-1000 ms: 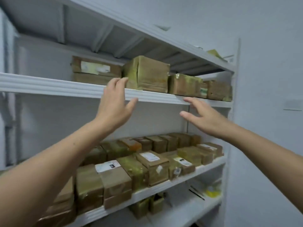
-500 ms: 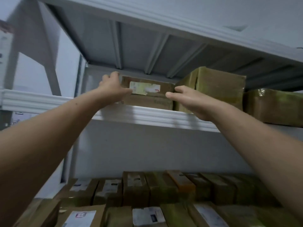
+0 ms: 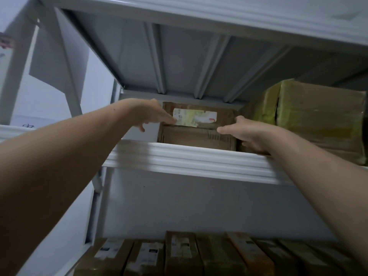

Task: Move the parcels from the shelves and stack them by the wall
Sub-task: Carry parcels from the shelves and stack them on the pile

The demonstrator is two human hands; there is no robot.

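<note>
**Both hands on the labelled parcel, high on the shelf**

Head view: the camera looks up at a white metal shelf (image 3: 199, 159). At the back of it lie two flat brown parcels, one on the other. The upper one, the labelled parcel (image 3: 225, 116), carries a pale, torn sticker on its front and sits on the plain parcel (image 3: 195, 137).

The left hand (image 3: 153, 114) holds the left end of the labelled parcel, with its thumb lying on the sticker. The right hand (image 3: 249, 132) holds the right end, with its thumb stretched along the front near the seam between the two parcels. Its other fingers go into the narrow gap beside the large parcel (image 3: 318, 120), which is wrapped in greenish tape.

Below, a row of parcels (image 3: 179, 253) stands on the next shelf.
</note>
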